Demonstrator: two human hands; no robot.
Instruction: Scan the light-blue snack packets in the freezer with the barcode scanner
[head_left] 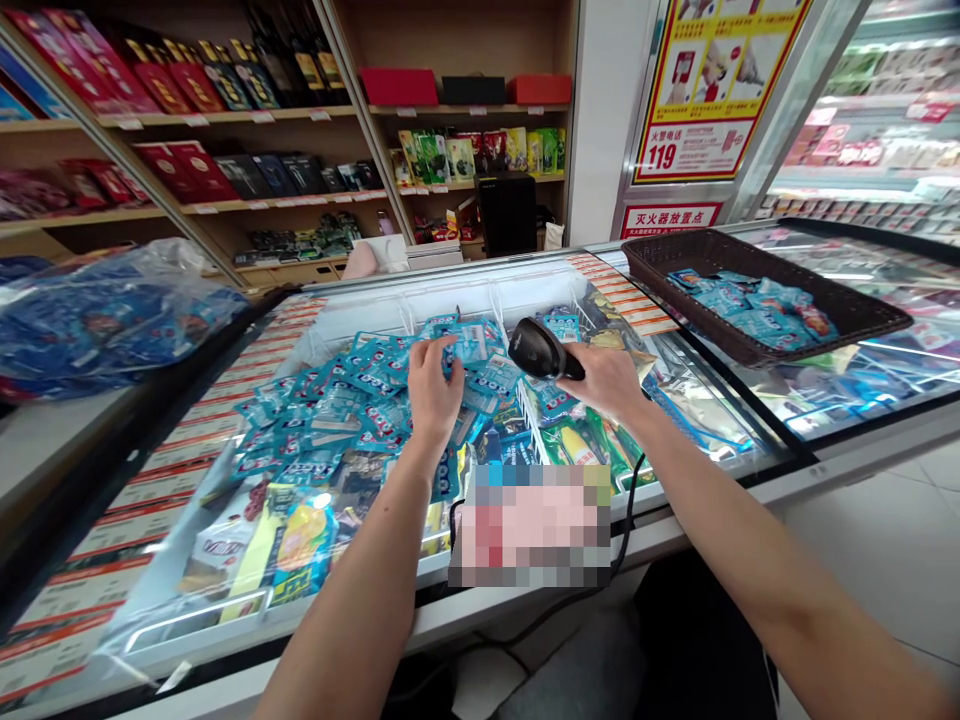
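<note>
My right hand (609, 380) is wrapped around the handle of a black barcode scanner (535, 347), whose head points left over the freezer. Over the pile of small blue packets (330, 405), my left hand (433, 392) has its fingers and thumb curled on a blue packet (471, 343). The hand partly covers that packet. The pile spreads across the freezer's left side, over larger bags. A white wire divider (529, 420) stands right of it, with green bags (577, 445) beyond.
A brown basket (757, 350) of blue packets rests on the freezer top at right. A clear plastic bag (112, 320) full of blue packets lies at left. A pixelated patch and the black scanner cord (628, 520) are at the front edge. Stocked shelves (247, 205) stand behind.
</note>
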